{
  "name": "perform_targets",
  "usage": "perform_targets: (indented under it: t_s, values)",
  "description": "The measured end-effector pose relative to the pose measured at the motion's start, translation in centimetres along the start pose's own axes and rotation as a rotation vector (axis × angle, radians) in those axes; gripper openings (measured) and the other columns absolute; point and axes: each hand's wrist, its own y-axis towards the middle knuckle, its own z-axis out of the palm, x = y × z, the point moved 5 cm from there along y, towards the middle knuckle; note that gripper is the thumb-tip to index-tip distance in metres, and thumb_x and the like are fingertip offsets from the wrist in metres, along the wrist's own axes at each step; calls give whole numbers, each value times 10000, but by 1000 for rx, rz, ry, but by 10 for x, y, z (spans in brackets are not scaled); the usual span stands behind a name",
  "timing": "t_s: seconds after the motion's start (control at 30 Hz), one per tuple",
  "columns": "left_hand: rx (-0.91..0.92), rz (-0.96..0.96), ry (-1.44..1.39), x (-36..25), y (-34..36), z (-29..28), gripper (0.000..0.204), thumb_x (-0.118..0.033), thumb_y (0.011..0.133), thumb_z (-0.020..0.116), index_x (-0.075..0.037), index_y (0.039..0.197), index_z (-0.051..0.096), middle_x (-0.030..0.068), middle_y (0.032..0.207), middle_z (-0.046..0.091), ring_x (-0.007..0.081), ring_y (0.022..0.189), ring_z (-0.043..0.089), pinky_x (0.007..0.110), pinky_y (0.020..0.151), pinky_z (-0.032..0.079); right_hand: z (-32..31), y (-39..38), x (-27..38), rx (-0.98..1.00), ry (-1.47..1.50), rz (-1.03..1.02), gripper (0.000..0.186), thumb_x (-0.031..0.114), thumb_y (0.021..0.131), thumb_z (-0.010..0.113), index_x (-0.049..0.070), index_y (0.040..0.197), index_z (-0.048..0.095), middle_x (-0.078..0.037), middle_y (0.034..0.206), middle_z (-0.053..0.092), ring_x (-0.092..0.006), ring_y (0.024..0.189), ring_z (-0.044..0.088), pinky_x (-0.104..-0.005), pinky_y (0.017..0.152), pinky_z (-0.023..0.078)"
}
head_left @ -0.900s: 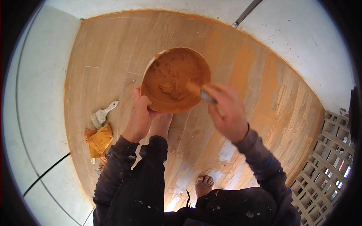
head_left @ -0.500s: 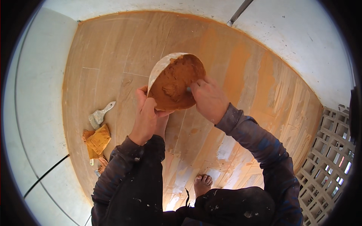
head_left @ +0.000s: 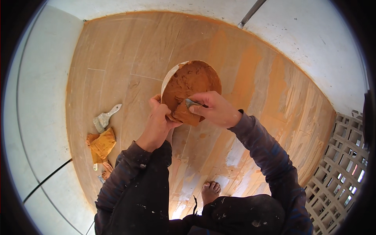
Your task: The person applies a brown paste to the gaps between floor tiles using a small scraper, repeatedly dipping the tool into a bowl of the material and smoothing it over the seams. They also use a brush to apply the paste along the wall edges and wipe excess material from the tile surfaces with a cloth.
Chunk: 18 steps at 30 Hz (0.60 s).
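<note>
My left hand (head_left: 158, 119) grips the near left rim of a round bucket (head_left: 169, 78), tilted so its inside shows. Orange-brown paste (head_left: 197, 78) fills much of it, rough and ridged on top. Between the thumb and fingers of my right hand (head_left: 215, 109) is the handle end of a putty knife (head_left: 188, 113). Its flat blade is coated in the same paste and lies over the bucket's near rim, close to my left fingers. The bucket's underside is hidden.
On the floor at the left lie a paintbrush (head_left: 106, 117) and a crumpled orange-stained cloth (head_left: 103, 143). Orange streaks (head_left: 246, 70) mark the wood-look floor tiles on the right. White walls bound the floor, and a block lattice (head_left: 337, 172) stands at the right. My bare foot (head_left: 210, 192) is below.
My right hand has drawn the putty knife out of the paste toward the near rim, its coated blade now showing. The bucket has shifted slightly right and nearer.
</note>
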Motion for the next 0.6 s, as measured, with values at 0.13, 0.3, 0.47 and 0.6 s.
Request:
perform_targets:
  t_s: [0.13, 0.3, 0.47, 0.6]
  values:
    - [4, -36, -120, 2, 1, -1, 449, -144, 963, 386, -43, 1388, 281, 186, 1441, 390, 343, 1333, 492, 569, 1063, 491, 1, -13, -1, 75, 518, 175, 261, 100, 1000, 610, -32, 1221, 653, -58, 1045, 726, -117, 948, 680, -315, 761, 544]
    - [77, -5, -206, -9, -7, -25, 514, -153, 973, 387, -22, 1470, 372, 191, 1509, 454, 358, 1378, 485, 588, 1104, 454, -35, -34, -5, -45, 689, 96, 319, 103, 1020, 603, -22, 1314, 603, -40, 1149, 714, -113, 1019, 672, -259, 867, 553]
    - [-143, 83, -176, -23, -25, -64, 521, -157, 975, 364, 12, 1468, 370, 203, 1522, 445, 381, 1375, 490, 591, 1124, 442, -105, -18, -41, -415, -140, 211, 333, 44, 965, 627, 7, 1296, 635, -59, 1077, 736, -162, 960, 660, -324, 869, 525]
    - [-187, 129, -202, -21, -35, -85, 522, -162, 976, 356, 17, 1466, 371, 207, 1513, 453, 379, 1374, 494, 591, 1125, 445, -110, 33, -48, -575, -840, -104, 342, 11, 874, 645, 45, 1213, 678, -96, 1065, 736, -245, 1020, 644, -360, 870, 523]
